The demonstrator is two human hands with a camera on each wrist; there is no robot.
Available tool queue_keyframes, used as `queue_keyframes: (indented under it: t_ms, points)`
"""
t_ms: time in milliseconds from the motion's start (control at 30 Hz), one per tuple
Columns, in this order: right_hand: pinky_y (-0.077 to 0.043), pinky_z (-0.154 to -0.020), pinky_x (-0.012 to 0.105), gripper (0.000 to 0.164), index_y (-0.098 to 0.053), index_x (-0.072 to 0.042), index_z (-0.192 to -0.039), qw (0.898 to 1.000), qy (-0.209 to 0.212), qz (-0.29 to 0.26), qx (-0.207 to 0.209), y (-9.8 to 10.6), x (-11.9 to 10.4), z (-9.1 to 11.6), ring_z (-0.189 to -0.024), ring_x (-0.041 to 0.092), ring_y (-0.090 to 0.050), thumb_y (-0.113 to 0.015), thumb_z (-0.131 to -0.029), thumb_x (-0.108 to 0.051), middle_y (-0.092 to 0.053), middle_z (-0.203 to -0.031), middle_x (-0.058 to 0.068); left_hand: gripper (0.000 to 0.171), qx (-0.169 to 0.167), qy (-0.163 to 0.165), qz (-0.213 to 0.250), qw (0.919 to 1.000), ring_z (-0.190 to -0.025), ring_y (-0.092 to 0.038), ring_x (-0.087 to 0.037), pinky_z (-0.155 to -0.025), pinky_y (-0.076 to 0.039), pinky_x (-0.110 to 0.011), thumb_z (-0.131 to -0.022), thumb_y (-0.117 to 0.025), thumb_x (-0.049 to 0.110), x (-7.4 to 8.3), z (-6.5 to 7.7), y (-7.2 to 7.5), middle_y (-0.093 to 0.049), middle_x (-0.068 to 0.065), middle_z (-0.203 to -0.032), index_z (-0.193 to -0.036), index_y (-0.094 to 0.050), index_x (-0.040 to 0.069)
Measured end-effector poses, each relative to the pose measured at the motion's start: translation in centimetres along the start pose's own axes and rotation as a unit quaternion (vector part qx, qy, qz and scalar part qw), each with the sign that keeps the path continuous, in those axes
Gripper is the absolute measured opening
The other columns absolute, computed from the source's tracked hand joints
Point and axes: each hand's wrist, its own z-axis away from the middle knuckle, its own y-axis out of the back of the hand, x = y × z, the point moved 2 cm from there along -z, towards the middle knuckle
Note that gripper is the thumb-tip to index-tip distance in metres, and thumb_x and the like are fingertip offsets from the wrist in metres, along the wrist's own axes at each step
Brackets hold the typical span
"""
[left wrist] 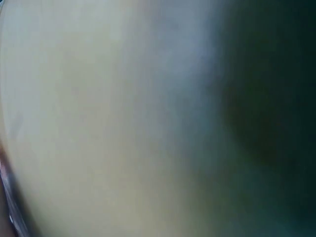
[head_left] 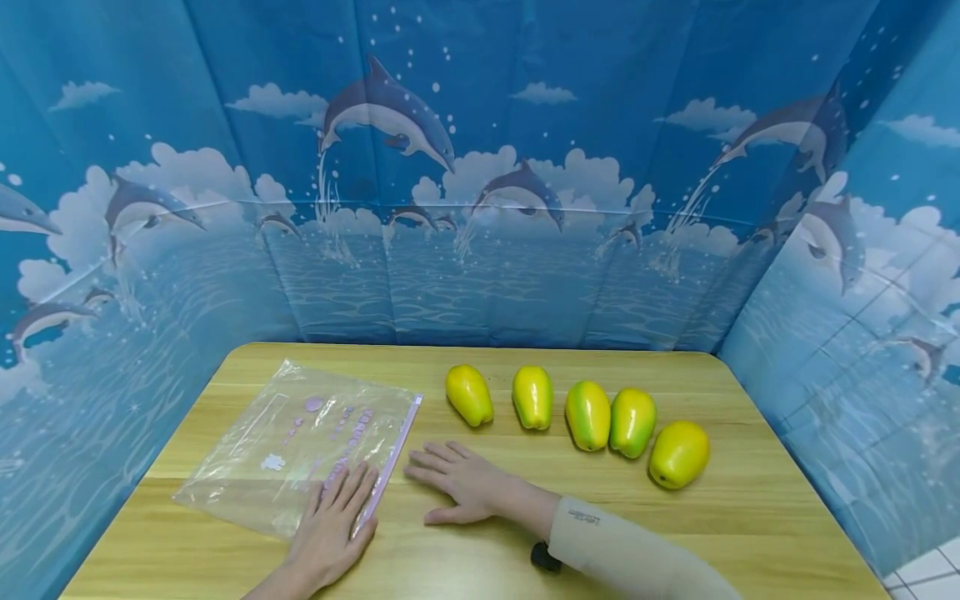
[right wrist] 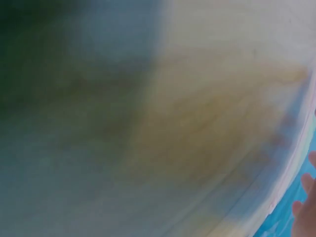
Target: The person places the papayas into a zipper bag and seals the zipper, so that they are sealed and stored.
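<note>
A clear plastic zip bag (head_left: 300, 442) with lilac print and a lilac slider edge lies flat on the left of the wooden table. My left hand (head_left: 333, 521) rests on its near right corner, fingers straight, beside the zip edge. Just right of the bag, my right hand (head_left: 461, 483) is spread palm down over the table, holding nothing. Beyond it sit several yellow-green fruits that look like mangoes, from the leftmost fruit (head_left: 469, 395) to the rightmost fruit (head_left: 678, 454). Both wrist views are mostly blurred tabletop; fingertips (right wrist: 307, 185) show at the right wrist view's edge.
The wooden table (head_left: 675, 542) has rounded far corners. A blue dolphin-print curtain (head_left: 480, 275) hangs behind it and along both sides. A small black object (head_left: 545, 557) shows under the right forearm. White floor tiles (head_left: 926, 571) appear at the lower right.
</note>
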Motion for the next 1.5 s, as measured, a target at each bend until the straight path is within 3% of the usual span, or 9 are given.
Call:
queue_keyframes:
  t_ms: [233,467,967,1167,1500]
  points:
    - [-0.013,-0.112,0.043,0.069,-0.012,-0.024,-0.148,0.999,0.002,-0.018,-0.045,-0.2,-0.5,-0.8,-0.139,0.018,-0.009,-0.028,-0.091,-0.060,-0.010,-0.153,-0.003,0.053,-0.004,0.005,0.010,0.9999,-0.132,-0.028,-0.034,-0.104,-0.016,-0.058,-0.091,-0.044,0.032,0.0,0.1,0.0,-0.034,-0.007,-0.145,-0.139,-0.039,0.013]
    - [-0.014,-0.112,0.042,0.068,-0.012,-0.025,-0.148,0.999,0.013,-0.006,-0.051,-0.2,-1.2,-1.7,-0.139,0.019,-0.010,-0.027,-0.091,-0.059,-0.008,-0.153,-0.003,0.051,-0.023,0.020,0.028,0.9991,-0.134,-0.024,-0.033,-0.105,-0.013,-0.058,-0.092,-0.041,0.030,0.0,0.0,0.1,-0.030,-0.006,-0.147,-0.141,-0.036,0.014]
    - [-0.014,-0.112,0.038,0.069,-0.007,-0.028,-0.148,0.996,-0.002,0.004,-0.089,-0.7,-1.8,-3.1,-0.139,0.015,-0.008,-0.022,-0.090,-0.062,-0.006,-0.153,-0.006,0.051,-0.001,0.014,0.029,0.9995,-0.132,-0.028,-0.033,-0.105,-0.015,-0.058,-0.091,-0.043,0.026,-0.1,0.2,0.0,-0.033,-0.006,-0.145,-0.140,-0.038,0.013]
    - [-0.017,-0.111,0.037,0.068,-0.011,-0.028,-0.148,0.996,-0.008,0.011,-0.085,-0.5,-2.0,-3.3,-0.139,0.017,-0.012,-0.026,-0.090,-0.061,-0.010,-0.153,-0.005,0.051,0.022,-0.025,-0.002,0.9995,-0.130,-0.032,-0.031,-0.104,-0.020,-0.056,-0.088,-0.047,0.026,-0.1,0.2,0.1,-0.035,-0.006,-0.144,-0.138,-0.042,0.017]
    - [-0.015,-0.112,0.037,0.068,-0.011,-0.027,-0.148,0.995,-0.014,0.008,-0.096,-0.7,-1.9,-3.4,-0.139,0.016,-0.009,-0.025,-0.090,-0.062,-0.008,-0.153,-0.006,0.052,0.059,-0.099,-0.036,0.9927,-0.121,-0.044,-0.033,-0.097,-0.030,-0.056,-0.082,-0.049,0.022,0.0,0.7,0.7,-0.043,-0.009,-0.139,-0.134,-0.047,0.017]
